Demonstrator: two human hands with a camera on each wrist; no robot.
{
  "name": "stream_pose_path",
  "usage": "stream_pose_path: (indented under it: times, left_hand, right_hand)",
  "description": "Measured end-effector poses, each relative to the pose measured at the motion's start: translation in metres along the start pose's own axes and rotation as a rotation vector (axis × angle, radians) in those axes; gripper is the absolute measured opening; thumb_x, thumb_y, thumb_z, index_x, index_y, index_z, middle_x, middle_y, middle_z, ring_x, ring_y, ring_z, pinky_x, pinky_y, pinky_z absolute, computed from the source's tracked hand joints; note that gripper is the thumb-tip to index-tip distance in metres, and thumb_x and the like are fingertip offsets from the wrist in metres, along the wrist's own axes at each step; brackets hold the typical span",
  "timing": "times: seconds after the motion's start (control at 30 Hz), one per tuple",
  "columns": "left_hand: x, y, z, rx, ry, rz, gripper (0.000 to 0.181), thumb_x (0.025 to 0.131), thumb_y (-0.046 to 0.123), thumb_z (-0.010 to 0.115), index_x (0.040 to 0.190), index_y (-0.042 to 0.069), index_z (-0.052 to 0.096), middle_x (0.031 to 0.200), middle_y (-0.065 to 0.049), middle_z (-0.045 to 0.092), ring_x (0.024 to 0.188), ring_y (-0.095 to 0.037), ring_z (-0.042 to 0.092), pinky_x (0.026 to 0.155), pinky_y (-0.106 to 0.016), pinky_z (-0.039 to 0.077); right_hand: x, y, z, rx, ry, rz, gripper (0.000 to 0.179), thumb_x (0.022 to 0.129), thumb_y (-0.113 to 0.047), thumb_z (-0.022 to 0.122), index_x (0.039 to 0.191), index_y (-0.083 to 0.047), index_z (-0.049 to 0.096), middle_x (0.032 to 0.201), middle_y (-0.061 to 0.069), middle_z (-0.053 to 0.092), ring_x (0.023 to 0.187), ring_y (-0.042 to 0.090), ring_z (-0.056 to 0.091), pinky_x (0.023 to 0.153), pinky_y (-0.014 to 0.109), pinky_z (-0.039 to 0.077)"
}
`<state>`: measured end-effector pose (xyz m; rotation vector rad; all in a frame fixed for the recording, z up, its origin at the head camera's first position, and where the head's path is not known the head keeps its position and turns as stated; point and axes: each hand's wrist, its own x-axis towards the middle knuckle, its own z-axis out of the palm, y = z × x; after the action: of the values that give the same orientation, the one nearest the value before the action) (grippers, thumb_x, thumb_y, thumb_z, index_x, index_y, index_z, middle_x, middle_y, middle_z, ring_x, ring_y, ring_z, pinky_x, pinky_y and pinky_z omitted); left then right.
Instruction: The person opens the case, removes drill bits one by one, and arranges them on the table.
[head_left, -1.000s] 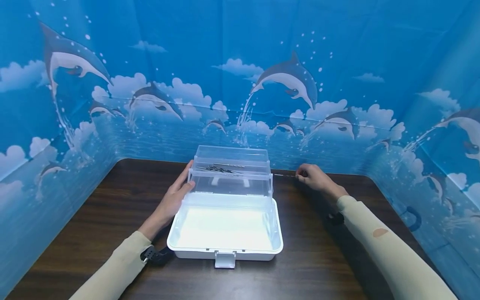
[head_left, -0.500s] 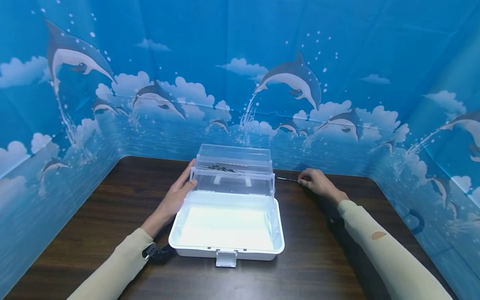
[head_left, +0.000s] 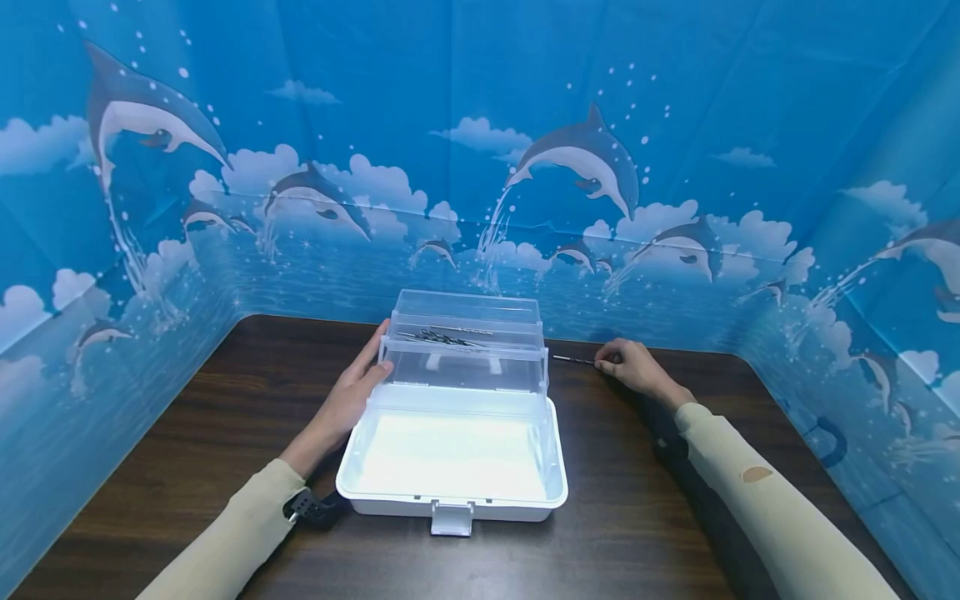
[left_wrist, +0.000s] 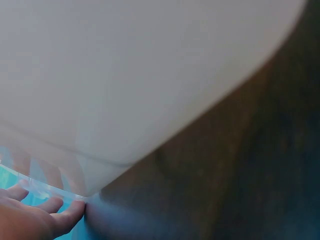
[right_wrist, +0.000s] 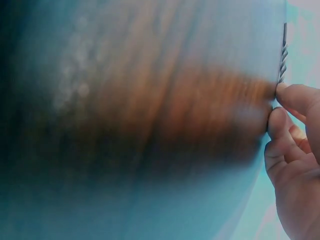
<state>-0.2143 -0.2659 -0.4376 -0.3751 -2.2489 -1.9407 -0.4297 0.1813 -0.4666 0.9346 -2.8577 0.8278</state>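
A white box (head_left: 450, 508) with a clear fold-out lid and trays (head_left: 465, 367) stands opened on the dark wooden table. My left hand (head_left: 352, 392) grips the left side of the clear part, thumb in front and fingers behind; in the left wrist view its fingertips (left_wrist: 75, 210) are at the clear edge. To the right of the box, my right hand (head_left: 633, 364) pinches one end of a twist drill bit (head_left: 573, 359) between thumb and fingers. In the right wrist view the spiral shaft of the drill bit (right_wrist: 283, 62) sticks out beyond the fingertips. Several drill bits (head_left: 446, 337) lie in a clear tray.
A white latch (head_left: 452, 518) hangs at the front of the box. Behind and beside the table (head_left: 247, 400) hangs a blue curtain (head_left: 465, 83) printed with dolphins. The bottom compartment of the box shows a bare white floor.
My right hand has come slightly nearer, and the drill bit shows darker and more clearly beside the box. My left hand keeps its hold. The head view has shifted slightly.
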Motion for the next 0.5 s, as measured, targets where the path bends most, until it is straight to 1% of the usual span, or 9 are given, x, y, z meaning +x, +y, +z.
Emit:
stream_pose_path:
  times: [0.1, 0.2, 0.33, 0.4, 0.5]
  left_hand:
    - [0.0, -0.001, 0.0, 0.003, 0.002, -0.005, 0.055, 0.101, 0.019, 0.037, 0.149, 0.033, 0.012, 0.152, 0.011, 0.005, 0.137, -0.019, 0.006, 0.099, -0.059, 0.022]
    - [0.001, -0.002, 0.0, 0.004, 0.002, -0.01, 0.056, 0.101, 0.019, 0.037, 0.149, 0.033, 0.012, 0.152, 0.012, 0.005, 0.137, -0.019, 0.005, 0.099, -0.059, 0.02]
    - [0.0, -0.003, -0.001, 0.01, 0.001, -0.005, 0.056, 0.101, 0.018, 0.037, 0.149, 0.032, 0.011, 0.152, 0.012, 0.004, 0.137, -0.018, 0.005, 0.1, -0.059, 0.019]
    - [0.0, -0.002, -0.001, 0.013, 0.001, 0.0, 0.056, 0.101, 0.018, 0.037, 0.149, 0.032, 0.011, 0.152, 0.011, 0.005, 0.137, -0.019, 0.005, 0.1, -0.059, 0.019]
    - [-0.001, -0.001, -0.001, 0.012, -0.004, 0.008, 0.056, 0.102, 0.018, 0.036, 0.149, 0.031, 0.011, 0.152, 0.01, 0.004, 0.137, -0.021, 0.005, 0.098, -0.06, 0.02]
  right_hand:
    - [-0.001, 0.002, 0.0, 0.026, -0.014, 0.025, 0.012, 0.091, -0.017, 0.061, 0.098, -0.01, 0.068, 0.088, 0.003, 0.06, 0.074, 0.019, 0.053, 0.062, 0.035, 0.045]
    - [-0.002, 0.001, -0.003, 0.061, -0.017, 0.074, 0.015, 0.092, -0.02, 0.059, 0.1, -0.011, 0.067, 0.088, 0.003, 0.061, 0.072, 0.02, 0.055, 0.06, 0.036, 0.046]
    - [-0.002, -0.004, -0.008, 0.09, -0.006, 0.113, 0.022, 0.093, -0.03, 0.056, 0.103, -0.013, 0.067, 0.089, 0.004, 0.062, 0.071, 0.021, 0.057, 0.059, 0.036, 0.047]
    - [-0.001, -0.01, -0.012, 0.079, 0.01, 0.094, 0.026, 0.093, -0.035, 0.055, 0.104, -0.014, 0.067, 0.091, 0.003, 0.062, 0.072, 0.02, 0.057, 0.059, 0.036, 0.047]
    - [0.001, -0.026, -0.019, 0.044, 0.057, 0.035, 0.031, 0.093, -0.04, 0.054, 0.105, -0.014, 0.067, 0.094, 0.001, 0.061, 0.076, 0.018, 0.056, 0.062, 0.036, 0.047]
